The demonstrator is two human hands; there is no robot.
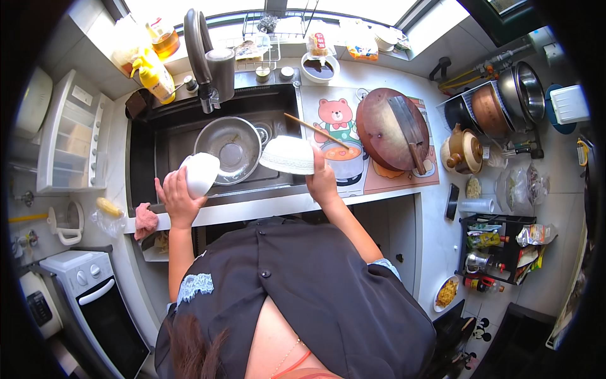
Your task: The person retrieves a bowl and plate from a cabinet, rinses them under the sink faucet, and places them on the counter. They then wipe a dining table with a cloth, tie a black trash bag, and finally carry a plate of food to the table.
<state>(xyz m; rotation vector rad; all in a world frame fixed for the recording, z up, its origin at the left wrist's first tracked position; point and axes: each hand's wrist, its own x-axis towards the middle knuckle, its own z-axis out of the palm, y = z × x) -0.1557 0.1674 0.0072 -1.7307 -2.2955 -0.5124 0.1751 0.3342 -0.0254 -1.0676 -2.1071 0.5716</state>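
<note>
My left hand (179,196) grips a small white bowl (202,174), tilted over the near left side of the sink (163,142). A second white bowl (288,156), with a raised pattern around its rim, is in my right hand (324,180), tipped on its side above the sink's right edge. Behind that bowl, a wooden chopstick (310,128) slants from over the sink to over the mat; whether my fingers hold it cannot be seen. A metal pan (230,149) rests in the sink, below and between both bowls, with bits of residue inside.
The faucet (203,61) arches over the sink's back. On the bear-print mat (334,111) lies a round chopping board (381,132) with a cleaver (405,123) across it. A bowl of dark liquid (319,70) stands behind. A pink cloth (145,221) drapes over the front edge.
</note>
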